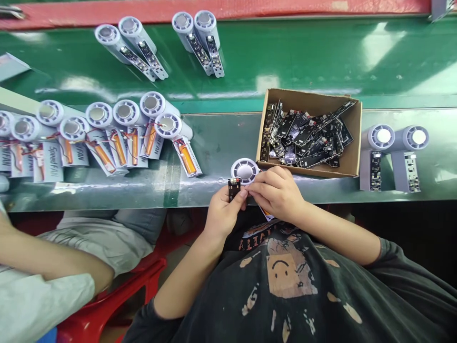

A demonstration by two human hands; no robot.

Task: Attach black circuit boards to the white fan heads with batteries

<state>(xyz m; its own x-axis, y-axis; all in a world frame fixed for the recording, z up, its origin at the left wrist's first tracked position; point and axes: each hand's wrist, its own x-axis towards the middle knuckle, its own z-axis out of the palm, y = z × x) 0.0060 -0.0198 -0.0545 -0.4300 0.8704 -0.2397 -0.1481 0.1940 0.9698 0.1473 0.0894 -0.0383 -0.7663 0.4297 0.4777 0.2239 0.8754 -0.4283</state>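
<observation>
My left hand [225, 208] pinches a small black circuit board [234, 186] upright, its white connector at the top. Just behind it, a white-lavender handheld fan [245, 170] shows its round grille end at the counter's front edge. My right hand [277, 194] is closed, its thumb and fingertips pressed together beside the board and against the fan. What those fingertips grip is too small to make out. Below my right hand a bit of the fan's orange-and-white handle [266, 214] shows; the rest of the fan is hidden by my hands.
A cardboard box [358, 138] of loose black circuit boards [307, 136] stands right of my hands. Two fans with boards [383, 137] lie beyond it. Several fans with orange batteries [185, 157] line the left; more lie behind [205, 21]. A co-worker's arm [53, 252] is at left.
</observation>
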